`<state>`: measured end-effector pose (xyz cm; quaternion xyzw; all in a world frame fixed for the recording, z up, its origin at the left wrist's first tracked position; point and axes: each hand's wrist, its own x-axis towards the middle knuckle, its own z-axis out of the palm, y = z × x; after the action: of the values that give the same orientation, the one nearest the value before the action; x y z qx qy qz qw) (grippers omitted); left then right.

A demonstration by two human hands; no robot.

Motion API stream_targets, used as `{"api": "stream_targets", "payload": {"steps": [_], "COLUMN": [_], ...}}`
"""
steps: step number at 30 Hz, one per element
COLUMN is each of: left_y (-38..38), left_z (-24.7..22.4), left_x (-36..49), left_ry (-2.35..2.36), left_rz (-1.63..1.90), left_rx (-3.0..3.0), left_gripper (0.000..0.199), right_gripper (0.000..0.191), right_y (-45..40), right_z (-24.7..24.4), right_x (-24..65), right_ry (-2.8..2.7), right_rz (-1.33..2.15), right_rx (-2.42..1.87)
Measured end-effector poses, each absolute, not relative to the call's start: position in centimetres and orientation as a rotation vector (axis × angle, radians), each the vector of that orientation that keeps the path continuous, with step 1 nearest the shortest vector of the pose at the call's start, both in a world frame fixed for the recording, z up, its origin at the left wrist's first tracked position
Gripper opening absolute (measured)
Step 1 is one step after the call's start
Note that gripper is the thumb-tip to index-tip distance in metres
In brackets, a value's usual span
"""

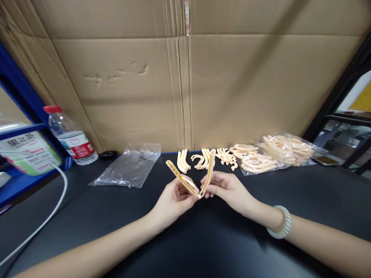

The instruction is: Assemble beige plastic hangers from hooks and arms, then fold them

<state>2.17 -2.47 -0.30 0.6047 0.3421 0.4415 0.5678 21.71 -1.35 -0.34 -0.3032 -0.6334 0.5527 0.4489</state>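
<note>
Above the black table, a cream plastic folding clothes hanger [183,178] is spread in a V, its two arms meeting at the low end. My left hand [175,199] is closed around the left arm near that joint. Thumb and fingers of my right hand [224,189] pinch the right arm low down. Behind them lie loose curved hanger arms [182,160], cream hooks [198,161] and a small heap of hook pieces [226,157]. Fingers partly cover the joint.
Clear bags of cream parts [285,150] lie at the back right beside a phone [326,160]. An empty-looking plastic bag [129,166] and a red-capped bottle [77,141] are at left, near a white cable [55,208]. Cardboard [130,88] walls the back.
</note>
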Motion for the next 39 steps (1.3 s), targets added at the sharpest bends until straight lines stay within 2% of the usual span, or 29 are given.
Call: {"api": "stream_targets", "payload": {"steps": [14, 26, 39], "left_y": [-2.8, -2.7, -2.9], "left_z": [-0.3, 0.1, 0.2], "left_x": [2.2, 2.3, 2.2], "left_ry": [0.856, 0.824, 0.896], "left_rz": [1.079, 1.11, 1.161], "left_rx": [1.353, 1.274, 1.265], "left_gripper": [0.031, 0.028, 0.031], "right_gripper": [0.013, 0.027, 0.03], "right_y": [-2.1, -2.7, -2.3], "right_z": [-0.1, 0.3, 0.7], "right_x": [21.3, 20.8, 20.8], "right_ry": [-1.546, -1.407, -1.359], "right_rz": [1.301, 1.34, 1.406], "right_rx": [-0.769, -0.892, -0.893]}}
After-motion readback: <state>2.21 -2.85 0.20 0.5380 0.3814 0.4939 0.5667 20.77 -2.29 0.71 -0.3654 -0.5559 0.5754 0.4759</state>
